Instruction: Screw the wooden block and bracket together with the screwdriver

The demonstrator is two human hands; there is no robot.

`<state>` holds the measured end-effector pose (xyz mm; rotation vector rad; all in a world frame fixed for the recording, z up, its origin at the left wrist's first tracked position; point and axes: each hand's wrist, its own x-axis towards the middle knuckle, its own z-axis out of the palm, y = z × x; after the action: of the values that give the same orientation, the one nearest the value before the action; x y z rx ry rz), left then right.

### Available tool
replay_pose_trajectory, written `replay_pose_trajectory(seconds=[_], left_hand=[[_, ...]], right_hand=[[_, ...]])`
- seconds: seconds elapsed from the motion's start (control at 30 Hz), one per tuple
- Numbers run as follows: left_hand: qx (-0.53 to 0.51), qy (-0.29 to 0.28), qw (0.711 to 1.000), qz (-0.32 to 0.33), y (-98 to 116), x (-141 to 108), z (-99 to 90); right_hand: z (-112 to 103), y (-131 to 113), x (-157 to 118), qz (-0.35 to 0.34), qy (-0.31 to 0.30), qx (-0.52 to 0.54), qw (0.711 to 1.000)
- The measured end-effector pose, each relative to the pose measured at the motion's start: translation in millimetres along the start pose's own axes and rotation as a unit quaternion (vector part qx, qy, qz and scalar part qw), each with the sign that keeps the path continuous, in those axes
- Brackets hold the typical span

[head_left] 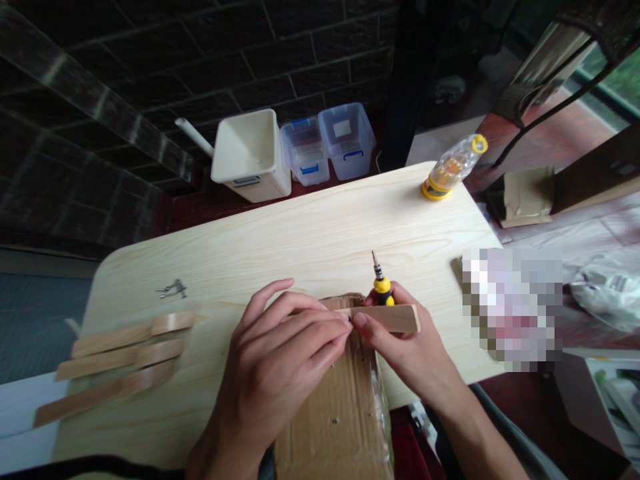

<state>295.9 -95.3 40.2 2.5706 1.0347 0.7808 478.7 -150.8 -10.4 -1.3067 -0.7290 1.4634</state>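
My right hand grips a flat wooden piece between thumb and fingers. A yellow-and-black screwdriver is tucked into the same hand, its metal tip pointing up and away. My left hand is closed at the fingertips, pinching at the wood's inner end beside my right thumb. Something small and dark shows at those fingertips, too small to name. Both hands are above a worn cardboard box with small holes in its top. The left part of the wood is hidden behind my left fingers.
Three wooden pieces with curved ends lie at the table's left, with small metal hardware beyond. A clear, yellow-capped container stands at the far right corner. A blurred-out item lies at the right edge. Bins stand behind the table.
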Motion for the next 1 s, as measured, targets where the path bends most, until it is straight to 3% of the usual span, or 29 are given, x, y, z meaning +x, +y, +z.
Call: replay_pose_trajectory(seconds=[0.47,0.8,1.0], left_hand=[[-0.015,0.002,1.0,0.017,-3.3,-1.7,2.8],[-0.005,-0.007,1.0,0.005,-0.9,-2.0,1.2],[0.015,0.016,1.0,-0.012,-0.6,-1.2,2.0]], right_hand=[[0.1,-2.7,-0.2,-0.017,0.004,-0.06,0.998],[3.2,-6.4,-0.1,0.006,0.006,-0.022,1.0],[3.5,-5.7,0.0,0.017,-0.007,-0.004,1.0]])
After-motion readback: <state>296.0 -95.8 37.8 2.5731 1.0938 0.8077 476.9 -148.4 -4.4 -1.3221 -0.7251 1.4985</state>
